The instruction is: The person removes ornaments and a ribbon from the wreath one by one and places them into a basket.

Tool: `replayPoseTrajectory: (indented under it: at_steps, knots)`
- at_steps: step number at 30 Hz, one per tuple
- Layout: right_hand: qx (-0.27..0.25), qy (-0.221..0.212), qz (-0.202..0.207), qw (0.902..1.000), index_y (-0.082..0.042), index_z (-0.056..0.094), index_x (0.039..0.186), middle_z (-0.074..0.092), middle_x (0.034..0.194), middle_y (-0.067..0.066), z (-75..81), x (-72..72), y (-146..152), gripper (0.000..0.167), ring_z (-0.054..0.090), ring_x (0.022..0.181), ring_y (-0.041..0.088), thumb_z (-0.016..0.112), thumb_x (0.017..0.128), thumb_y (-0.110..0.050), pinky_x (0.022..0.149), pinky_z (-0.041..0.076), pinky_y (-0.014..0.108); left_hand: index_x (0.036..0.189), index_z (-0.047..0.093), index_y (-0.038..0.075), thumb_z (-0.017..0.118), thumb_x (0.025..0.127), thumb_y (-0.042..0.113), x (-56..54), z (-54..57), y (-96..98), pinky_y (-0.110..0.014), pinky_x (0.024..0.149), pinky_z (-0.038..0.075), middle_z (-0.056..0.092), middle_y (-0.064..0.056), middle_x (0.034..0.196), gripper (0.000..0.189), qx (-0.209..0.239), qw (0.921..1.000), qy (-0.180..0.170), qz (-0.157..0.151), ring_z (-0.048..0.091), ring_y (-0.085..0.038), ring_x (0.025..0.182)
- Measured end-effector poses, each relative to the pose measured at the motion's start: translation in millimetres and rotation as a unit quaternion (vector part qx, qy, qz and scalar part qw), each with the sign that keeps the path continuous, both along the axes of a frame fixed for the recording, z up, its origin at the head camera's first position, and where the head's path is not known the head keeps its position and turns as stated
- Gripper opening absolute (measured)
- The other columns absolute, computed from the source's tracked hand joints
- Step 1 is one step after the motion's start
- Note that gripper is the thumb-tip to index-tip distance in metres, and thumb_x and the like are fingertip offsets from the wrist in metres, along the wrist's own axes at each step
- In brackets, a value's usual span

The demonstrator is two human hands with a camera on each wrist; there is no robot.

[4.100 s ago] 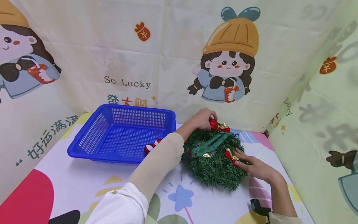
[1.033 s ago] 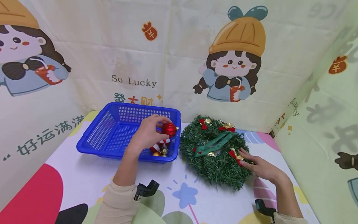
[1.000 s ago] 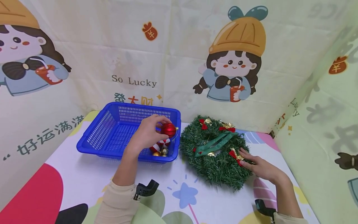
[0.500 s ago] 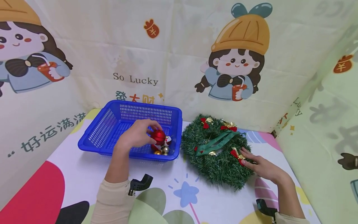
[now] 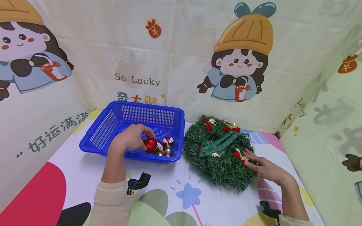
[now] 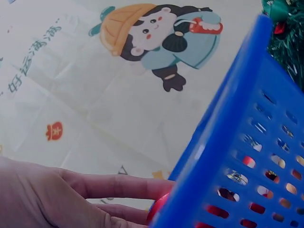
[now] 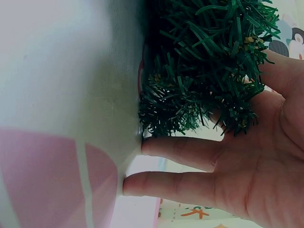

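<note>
My left hand [image 5: 128,138] reaches over the front rim of a blue plastic basket [image 5: 113,153] and holds a shiny red Christmas ball [image 5: 150,145] between thumb and fingers, low inside. In the left wrist view the fingers [image 6: 123,186] meet the red ball behind the basket wall. My right hand [image 5: 266,166] lies with extended fingers at the right side of a green Christmas wreath [image 5: 223,175], beside a red and gold bow [image 5: 240,157]. In the right wrist view, two fingertips touch the table and the wreath's needles [image 7: 204,71] stand against the hand.
Beside the held ball, the basket contains red-and-white balls [image 5: 168,142] and small gold and silver ones [image 5: 168,151]. A green ribbon [image 5: 217,145] lies across the wreath, which has more bows at its back. A printed cloth wall [image 5: 181,78] rises behind the table.
My left hand has carried the red ball from the wreath's back edge leftward to the basket, then lower and further left inside it. The right hand has stayed at the wreath.
</note>
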State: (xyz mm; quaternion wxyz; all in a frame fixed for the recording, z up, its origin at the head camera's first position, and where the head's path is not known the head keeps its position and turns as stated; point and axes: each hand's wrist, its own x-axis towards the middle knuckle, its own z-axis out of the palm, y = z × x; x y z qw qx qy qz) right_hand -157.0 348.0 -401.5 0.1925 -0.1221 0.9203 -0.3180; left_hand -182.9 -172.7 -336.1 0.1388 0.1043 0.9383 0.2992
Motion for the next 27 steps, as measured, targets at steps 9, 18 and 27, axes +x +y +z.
replayPoseTrajectory:
  at_steps: [9, 18, 27]
  knots:
    - [-0.006, 0.001, -0.002, 1.0000, -0.008, 0.030, 0.164, 0.012, 0.173, 0.021, -0.2, -0.7, -0.9, 0.069, 0.010, 0.152, 0.062, 0.056, 0.107, -0.038, 0.111, 0.027, 0.079, 0.116, 0.076, 0.018, 0.080, 0.081, -0.008, -0.5, -6.4, 0.7, -0.050, 0.093, 0.056, 0.069, -0.010, 0.122, 0.044, -0.028, 0.9992, -0.025, 0.009, 0.051, -0.039, 0.124]
    - [-0.004, -0.004, -0.001, 1.0000, -0.009, 0.029, 0.164, 0.011, 0.173, 0.020, 0.1, 0.2, 0.7, 0.070, 0.007, 0.152, 0.061, 0.055, 0.107, -0.041, 0.112, 0.025, 0.080, 0.110, 0.076, 0.019, 0.080, 0.080, -0.009, -3.3, -13.5, 2.4, -0.047, 0.089, 0.057, 0.069, -0.010, 0.117, 0.041, -0.050, 0.9982, -0.030, 0.015, 0.055, -0.035, 0.117]
    - [-0.004, -0.001, -0.002, 1.0000, -0.009, 0.030, 0.164, 0.011, 0.173, 0.020, -0.2, -0.5, 1.3, 0.070, 0.007, 0.153, 0.061, 0.056, 0.107, -0.041, 0.111, 0.026, 0.080, 0.110, 0.075, 0.017, 0.076, 0.083, -0.009, -4.0, -16.5, 1.2, -0.046, 0.088, 0.057, 0.068, -0.013, 0.117, 0.038, -0.058, 0.9971, -0.042, 0.025, 0.055, -0.035, 0.115]
